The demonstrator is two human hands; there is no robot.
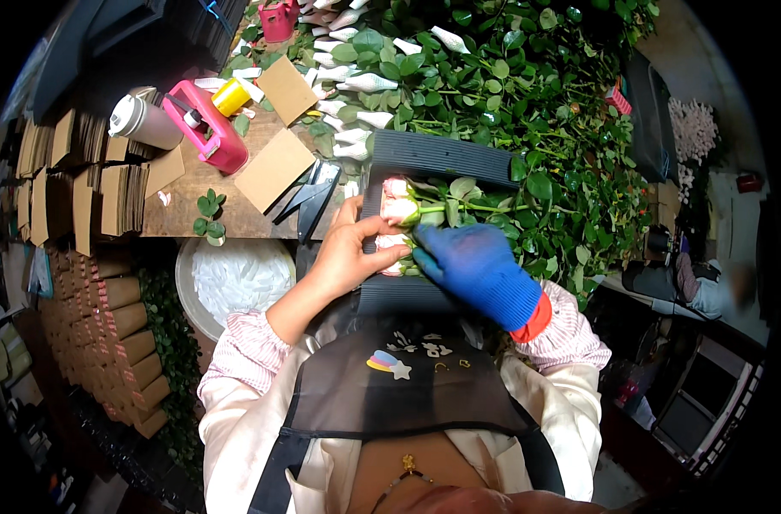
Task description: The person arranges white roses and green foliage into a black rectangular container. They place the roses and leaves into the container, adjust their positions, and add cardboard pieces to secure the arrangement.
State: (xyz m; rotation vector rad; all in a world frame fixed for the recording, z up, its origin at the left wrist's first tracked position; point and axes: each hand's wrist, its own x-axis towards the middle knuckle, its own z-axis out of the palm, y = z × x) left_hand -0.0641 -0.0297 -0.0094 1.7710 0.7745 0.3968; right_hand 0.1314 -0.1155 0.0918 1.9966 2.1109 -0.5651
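Observation:
Pale pink roses (398, 206) lie with their heads side by side on a dark ribbed tray (442, 158) in front of me. My bare left hand (349, 253) reaches in from the left, thumb and fingers closed about the nearer rose head (392, 248). In a blue knitted glove, my right hand (472, 265) holds the same rose from the right, just below its head. The glove covers its fingertips and part of the stem. Green stems run rightward from the flower heads into a leafy pile.
Black scissors (309, 201) and cardboard pieces (275, 171) lie left on the wooden table. Beyond them are a pink container (206, 128) and white bottle (142, 120). A basin of white pieces (236, 278) stands below the table edge. Rose foliage (527, 111) covers the right; white-sleeved flower heads (369, 81) lie ahead.

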